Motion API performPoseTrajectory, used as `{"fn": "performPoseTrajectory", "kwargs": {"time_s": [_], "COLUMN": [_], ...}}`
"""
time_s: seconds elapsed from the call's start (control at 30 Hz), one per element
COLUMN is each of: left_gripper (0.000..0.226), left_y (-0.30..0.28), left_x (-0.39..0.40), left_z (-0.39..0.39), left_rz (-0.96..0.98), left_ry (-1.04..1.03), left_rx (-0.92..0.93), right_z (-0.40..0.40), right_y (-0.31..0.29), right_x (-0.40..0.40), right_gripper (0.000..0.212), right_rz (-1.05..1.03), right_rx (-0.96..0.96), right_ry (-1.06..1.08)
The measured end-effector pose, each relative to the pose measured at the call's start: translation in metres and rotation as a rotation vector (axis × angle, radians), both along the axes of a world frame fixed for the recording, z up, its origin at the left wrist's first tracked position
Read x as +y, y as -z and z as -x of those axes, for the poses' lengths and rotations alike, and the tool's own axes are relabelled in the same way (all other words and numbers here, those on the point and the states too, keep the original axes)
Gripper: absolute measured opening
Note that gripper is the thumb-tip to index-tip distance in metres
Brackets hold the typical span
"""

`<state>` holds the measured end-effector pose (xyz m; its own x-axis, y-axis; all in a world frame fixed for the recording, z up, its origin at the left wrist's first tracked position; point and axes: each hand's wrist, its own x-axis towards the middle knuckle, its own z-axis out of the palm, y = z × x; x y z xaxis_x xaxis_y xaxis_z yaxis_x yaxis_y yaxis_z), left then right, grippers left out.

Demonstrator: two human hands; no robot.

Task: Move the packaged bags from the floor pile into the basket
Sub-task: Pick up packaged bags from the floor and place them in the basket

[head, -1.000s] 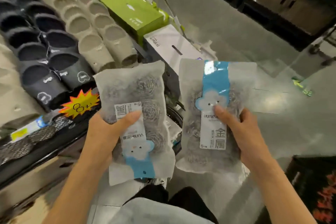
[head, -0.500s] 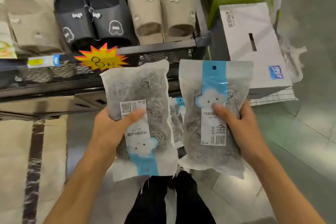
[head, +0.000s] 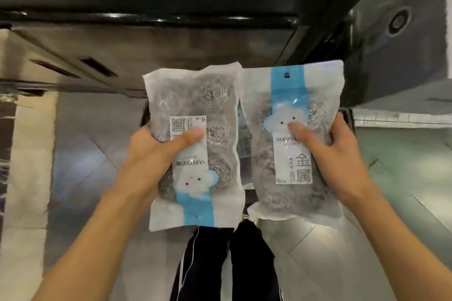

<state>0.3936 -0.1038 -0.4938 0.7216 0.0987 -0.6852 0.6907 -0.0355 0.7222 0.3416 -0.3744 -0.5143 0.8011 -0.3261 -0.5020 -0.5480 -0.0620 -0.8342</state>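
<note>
1. Currently the left hand [head: 149, 154] grips one bag [head: 193, 144] mid-frame; the right hand [head: 342, 154] grips another bag [head: 291, 139] beside it.
2. Slick wrapping could slip when released, probably missing the mostly hidden basket [head: 346, 115] below.

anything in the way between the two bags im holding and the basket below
Nothing visible. The left hand and right hand each hold a bag just above the dark basket, mostly hidden behind them.
</note>
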Motion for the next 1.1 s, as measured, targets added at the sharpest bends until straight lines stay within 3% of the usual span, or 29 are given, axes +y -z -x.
{"fn": "performPoseTrajectory", "kwargs": {"time_s": [0.1,0.17,0.23,0.33,0.5,0.7,0.8,0.9,1.0,1.1], "left_gripper": [0.029,0.040,0.048,0.048,0.048,0.046,0.030,0.030,0.056,0.092], "left_y": [0.029,0.041,0.047,0.049,0.059,0.092,0.111,0.125,0.139,0.147], "left_x": [0.004,0.007,0.010,0.014,0.018,0.027,0.031,0.036,0.044,0.045], "left_z": [-0.003,-0.004,-0.001,0.004,0.006,0.007,-0.001,-0.012,-0.023,-0.027], "left_rz": [-0.007,-0.009,-0.026,-0.036,-0.058,-0.048,-0.042,-0.053,-0.151,-0.452], "left_ry": [-0.019,-0.009,0.005,0.019,0.017,-0.014,-0.049,-0.017,0.080,0.256], "left_rx": [0.002,-0.004,0.004,0.010,0.032,0.098,0.141,0.110,0.007,-0.033], "right_z": [-0.010,-0.016,-0.021,-0.019,-0.013,-0.022,-0.028,-0.033,-0.036,-0.039], "right_y": [0.044,0.071,0.090,0.110,0.121,0.108,0.098,0.088,0.080,0.070], "right_x": [-0.001,-0.006,-0.009,-0.013,-0.014,-0.010,-0.008,-0.003,0.001,0.006], "right_gripper": [0.065,0.063,0.058,0.076,0.054,0.051,0.054,0.055,0.056,0.057], "right_rz": [0.076,0.149,0.346,0.628,0.918,0.976,0.970,0.973,0.954,0.947], "right_rx": [0.031,0.080,0.127,0.187,0.184,-0.004,-0.099,-0.146,-0.145,-0.174], "right_ry": [-0.055,-0.103,-0.212,-0.333,-0.309,-0.390,-0.392,-0.387,-0.379,-0.387]}}
